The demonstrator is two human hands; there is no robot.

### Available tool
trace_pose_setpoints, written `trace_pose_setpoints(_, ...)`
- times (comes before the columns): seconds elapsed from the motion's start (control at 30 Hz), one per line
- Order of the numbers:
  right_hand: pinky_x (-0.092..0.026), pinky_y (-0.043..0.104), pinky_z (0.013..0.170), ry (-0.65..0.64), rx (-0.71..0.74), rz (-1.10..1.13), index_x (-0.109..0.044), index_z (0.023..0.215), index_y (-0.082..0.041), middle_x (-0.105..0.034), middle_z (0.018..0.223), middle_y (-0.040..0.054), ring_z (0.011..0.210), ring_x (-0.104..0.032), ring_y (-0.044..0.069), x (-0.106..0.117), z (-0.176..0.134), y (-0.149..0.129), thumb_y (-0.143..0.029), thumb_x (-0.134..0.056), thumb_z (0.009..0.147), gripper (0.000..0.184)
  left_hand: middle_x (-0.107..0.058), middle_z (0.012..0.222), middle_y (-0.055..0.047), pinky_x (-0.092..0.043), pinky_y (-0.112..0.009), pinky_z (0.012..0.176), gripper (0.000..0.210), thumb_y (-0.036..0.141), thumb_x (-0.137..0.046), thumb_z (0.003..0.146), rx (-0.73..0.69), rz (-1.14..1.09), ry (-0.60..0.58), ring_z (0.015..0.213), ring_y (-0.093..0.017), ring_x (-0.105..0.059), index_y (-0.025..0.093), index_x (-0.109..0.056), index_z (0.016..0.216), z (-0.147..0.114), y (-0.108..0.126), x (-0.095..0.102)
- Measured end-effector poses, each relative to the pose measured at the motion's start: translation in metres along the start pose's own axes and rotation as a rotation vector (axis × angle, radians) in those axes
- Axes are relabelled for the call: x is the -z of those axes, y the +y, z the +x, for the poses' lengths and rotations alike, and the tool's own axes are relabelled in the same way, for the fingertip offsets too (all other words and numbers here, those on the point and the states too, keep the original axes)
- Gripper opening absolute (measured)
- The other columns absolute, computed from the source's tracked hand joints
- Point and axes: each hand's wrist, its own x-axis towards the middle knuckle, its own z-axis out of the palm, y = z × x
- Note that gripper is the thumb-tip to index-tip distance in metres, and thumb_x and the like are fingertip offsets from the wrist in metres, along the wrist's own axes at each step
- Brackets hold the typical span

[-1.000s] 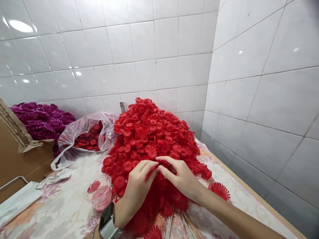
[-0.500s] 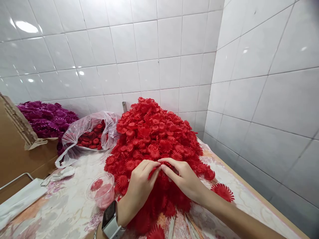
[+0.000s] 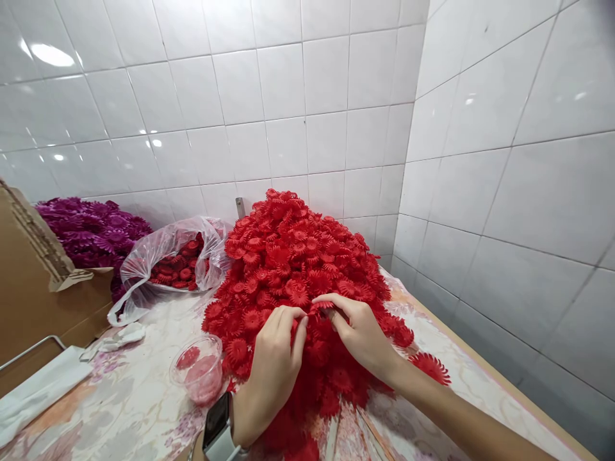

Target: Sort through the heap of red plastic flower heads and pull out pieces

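A tall heap of red artificial flower heads (image 3: 288,250) with fringed petals rises in front of me. My right hand (image 3: 358,330) pinches one red flower head (image 3: 323,307) between thumb and fingers at the front of the heap. Just left of it, my left hand (image 3: 278,346), with a watch (image 3: 218,422) on the wrist, has thumb and fingertips pressed together. Red shows behind those fingers, but what they hold is hidden. A small gap separates the two hands. Left of my left wrist stands a clear plastic cup (image 3: 202,371) with pinkish-red contents.
A clear plastic bag (image 3: 139,269) of smaller red pieces lies left of the heap, before a purple flower pile (image 3: 93,227). A cardboard box (image 3: 43,288) fills the left edge. One loose flower head (image 3: 430,368) lies on the floral tablecloth (image 3: 139,384) at right. Tiled walls close the back and right.
My hands were touching at the fingertips and have come apart. The right one has moved slightly up and right with a flower head; the left wrist has turned more upright.
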Motion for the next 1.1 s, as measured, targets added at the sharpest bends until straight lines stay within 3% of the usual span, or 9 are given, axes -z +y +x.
trace_pose_setpoints(0.2,-0.048,0.031,0.079,0.051,-0.005,-0.04,-0.063,0.092,-0.019,-0.068,0.089,0.0046,0.085,-0.063,0.018,-0.008,-0.002,0.003,-0.015,-0.04,0.082,0.026,-0.06,0.072,-0.003,-0.047,-0.027,0.061,0.014,0.015,-0.04,0.086,-0.06,0.115,0.056,0.065,-0.015,-0.058,0.016,-0.052,0.082,0.001,0.0,-0.002)
trace_pose_setpoints(0.33,-0.047,0.036,0.08,0.157,0.09,-0.231,-0.062,0.095,-0.017,-0.067,0.095,0.0092,0.087,-0.062,0.021,0.002,0.004,0.017,-0.014,-0.037,0.081,0.029,-0.058,0.071,-0.004,-0.046,-0.027,0.06,0.016,0.015,-0.037,0.086,-0.089,0.269,0.136,0.063,-0.015,-0.056,0.017,-0.052,0.08,0.013,-0.008,0.015)
trace_pose_setpoints(0.47,-0.047,0.035,0.077,0.245,0.055,-0.232,-0.061,0.094,-0.018,-0.067,0.092,0.007,0.084,-0.062,0.021,0.017,0.011,0.018,-0.016,-0.039,0.079,0.026,-0.06,0.076,-0.005,-0.046,-0.029,0.065,0.016,0.015,-0.038,0.086,-0.051,0.43,0.158,0.069,-0.017,-0.057,0.016,-0.055,0.084,0.026,-0.022,0.029)
trace_pose_setpoints(0.6,-0.048,0.029,0.062,0.075,-0.115,-0.022,-0.06,0.088,-0.019,-0.064,0.069,0.0007,0.06,-0.059,0.016,0.017,0.009,0.006,-0.017,-0.042,0.076,0.021,-0.064,0.082,-0.006,-0.047,-0.029,0.067,0.028,0.002,-0.037,0.081,-0.069,0.54,-0.133,0.076,-0.018,-0.058,0.015,-0.058,0.095,0.022,-0.032,0.016)
trace_pose_setpoints(0.67,-0.047,0.027,0.058,-0.027,-0.178,0.138,-0.058,0.088,-0.018,-0.062,0.064,-0.0013,0.053,-0.057,0.013,0.013,0.007,0.001,-0.019,-0.043,0.077,0.019,-0.065,0.085,-0.006,-0.048,-0.029,0.069,0.031,0.003,-0.038,0.081,-0.084,0.51,-0.212,0.078,-0.018,-0.058,0.016,-0.056,0.103,0.017,-0.032,0.007)
trace_pose_setpoints(0.8,-0.048,0.027,0.06,-0.134,-0.229,0.396,-0.056,0.094,-0.015,-0.061,0.064,-0.0012,0.054,-0.059,0.012,0.007,0.005,-0.003,-0.024,-0.041,0.08,0.022,-0.065,0.085,-0.005,-0.049,-0.03,0.07,0.021,0.014,-0.041,0.085,-0.16,0.343,-0.109,0.08,-0.018,-0.06,0.017,-0.057,0.098,0.012,-0.022,0.0)
trace_pose_setpoints(0.9,-0.049,0.026,0.056,-0.186,-0.245,0.497,-0.057,0.087,-0.014,-0.059,0.062,-0.0007,0.055,-0.06,0.012,0.003,0.005,-0.002,-0.027,-0.044,0.08,0.02,-0.065,0.082,-0.006,-0.05,-0.029,0.068,0.016,0.018,-0.043,0.085,-0.167,0.2,-0.017,0.077,-0.017,-0.061,0.016,-0.057,0.093,0.012,-0.013,0.002)
trace_pose_setpoints(1.1,-0.048,0.023,0.044,-0.176,-0.329,0.551,-0.054,0.071,-0.014,-0.054,0.055,-0.003,0.046,-0.06,0.012,-0.004,0.001,0.002,-0.036,-0.052,0.075,0.022,-0.066,0.08,-0.005,-0.051,-0.025,0.064,0.012,0.018,-0.046,0.083,-0.082,0.015,-0.004,0.071,-0.015,-0.063,0.017,-0.056,0.088,0.005,-0.003,0.005)
